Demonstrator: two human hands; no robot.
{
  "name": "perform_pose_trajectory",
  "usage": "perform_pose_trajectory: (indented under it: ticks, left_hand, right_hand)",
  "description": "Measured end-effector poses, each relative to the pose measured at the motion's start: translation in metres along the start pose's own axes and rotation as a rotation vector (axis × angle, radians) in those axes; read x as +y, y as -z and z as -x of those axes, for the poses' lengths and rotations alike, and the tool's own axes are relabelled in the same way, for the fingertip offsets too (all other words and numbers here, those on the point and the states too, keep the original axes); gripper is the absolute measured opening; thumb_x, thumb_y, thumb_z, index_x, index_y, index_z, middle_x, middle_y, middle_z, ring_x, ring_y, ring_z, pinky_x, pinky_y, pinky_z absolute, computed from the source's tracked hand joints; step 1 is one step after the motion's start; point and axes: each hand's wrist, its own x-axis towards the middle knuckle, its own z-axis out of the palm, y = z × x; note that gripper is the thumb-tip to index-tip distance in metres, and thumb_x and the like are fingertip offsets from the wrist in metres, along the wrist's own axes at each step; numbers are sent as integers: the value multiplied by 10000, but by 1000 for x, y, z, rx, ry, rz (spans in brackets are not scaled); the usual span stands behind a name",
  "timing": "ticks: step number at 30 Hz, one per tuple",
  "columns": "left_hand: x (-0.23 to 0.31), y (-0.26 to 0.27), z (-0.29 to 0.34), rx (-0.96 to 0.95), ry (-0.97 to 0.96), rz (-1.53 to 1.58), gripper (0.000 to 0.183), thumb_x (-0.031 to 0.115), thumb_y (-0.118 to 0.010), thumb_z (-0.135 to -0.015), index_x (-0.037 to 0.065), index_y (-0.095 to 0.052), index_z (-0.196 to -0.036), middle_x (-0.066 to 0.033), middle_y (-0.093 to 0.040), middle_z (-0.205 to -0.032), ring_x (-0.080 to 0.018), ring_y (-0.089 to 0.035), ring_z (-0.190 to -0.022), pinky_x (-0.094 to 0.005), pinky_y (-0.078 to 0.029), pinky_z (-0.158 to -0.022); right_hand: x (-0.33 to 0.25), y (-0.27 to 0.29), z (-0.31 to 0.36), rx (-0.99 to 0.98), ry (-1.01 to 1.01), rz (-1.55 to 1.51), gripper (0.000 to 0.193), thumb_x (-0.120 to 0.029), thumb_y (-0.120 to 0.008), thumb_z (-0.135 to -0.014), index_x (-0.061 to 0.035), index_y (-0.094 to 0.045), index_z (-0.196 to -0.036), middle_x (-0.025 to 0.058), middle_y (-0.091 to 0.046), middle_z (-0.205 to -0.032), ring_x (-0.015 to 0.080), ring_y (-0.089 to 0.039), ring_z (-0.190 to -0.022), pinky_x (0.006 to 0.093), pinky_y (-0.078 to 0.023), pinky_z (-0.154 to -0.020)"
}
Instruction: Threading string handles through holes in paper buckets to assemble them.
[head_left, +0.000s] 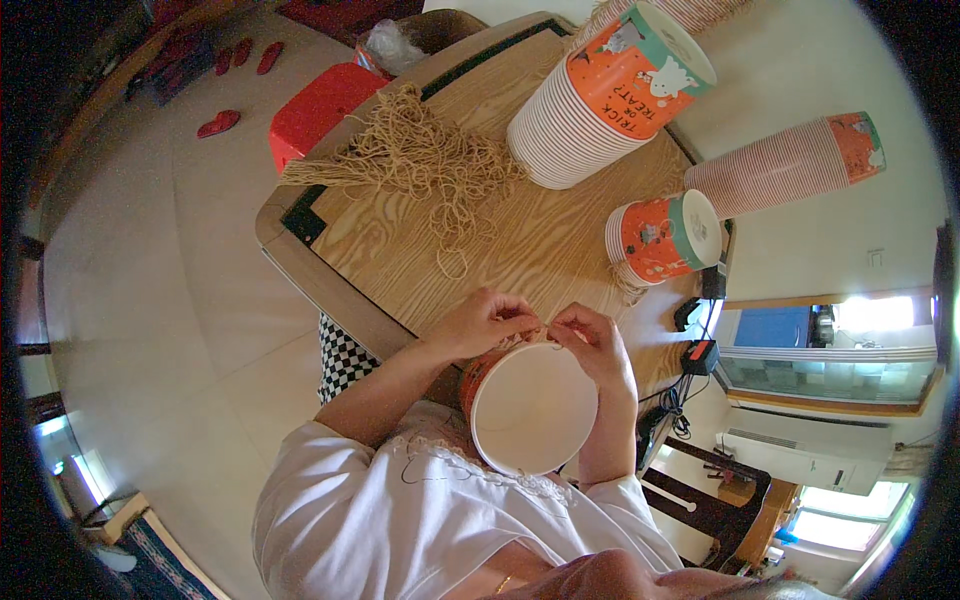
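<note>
A paper bucket (535, 410), white inside and orange outside, is tipped with its open mouth toward me, close against my chest at the table's near edge. At its far rim, my left hand (485, 325) is closed in a pinch on a thin strand of tan twine (512, 341). Just to the right, my right hand (592, 345) pinches at the same spot, its fingertips almost meeting the left ones. The exact end of the strand is hidden by my fingers. A loose heap of tan twine (430, 150) lies ahead on the wooden table (375, 255).
A tall stack of nested paper buckets (610, 100) stands at the table's far side. A shorter stack (660, 240) sits nearer, and another long stack (780, 165) is behind it. Black cables (680, 400) lie at right; a red stool (325, 105) is beyond the table's left side.
</note>
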Motion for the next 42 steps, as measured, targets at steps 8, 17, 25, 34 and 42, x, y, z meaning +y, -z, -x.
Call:
perform_pose_trajectory:
  ticks: [8, 17, 25, 34, 42]
  left_hand:
    - [-2, 1, 1, 34, -111, -70, 190, 174, -594, -831, -10, -632, -856, -53, -640, -745, -87, -567, -674, -253, -458, -625]
    - [2, 4, 3, -19, -115, -172, 178, 168, -607, -814, 3, -643, -873, -61, -649, -753, -107, -589, -695, -256, -470, -643]
    - [-9, -2, -10, 61, 84, -66, 185, 184, -628, -798, 20, -642, -882, -53, -653, -802, -110, -589, -726, -261, -465, -672]
    - [-30, -9, -16, 114, 24, 24, 128, 131, -628, -791, 10, -621, -833, -52, -639, -769, -108, -580, -707, -262, -462, -658]
    - [-30, -8, -16, 113, -1, -10, 107, 123, -631, -793, 18, -615, -808, -46, -635, -752, -108, -575, -695, -259, -460, -652]
  right_hand:
    - [-2, -1, 1, -2, 73, 69, 33, -23, -574, -805, 5, -575, -787, 16, -566, -733, 89, -529, -730, 222, -420, -680]
    - [-3, 1, 2, 17, -136, -164, 35, -39, -565, -816, -18, -567, -787, 12, -568, -734, 66, -520, -707, 204, -409, -634]
    - [51, 2, -20, 67, 7, -272, 89, -68, -618, -801, -14, -601, -870, 51, -602, -836, 117, -558, -755, 240, -448, -683]
    - [51, -6, -19, 23, 43, -378, 148, -89, -689, -756, -8, -603, -845, 53, -598, -834, 135, -558, -784, 257, -444, -705]
    - [53, -9, -20, 8, 183, -355, 78, -59, -674, -758, -17, -610, -770, 54, -594, -800, 132, -553, -766, 254, -434, -689]
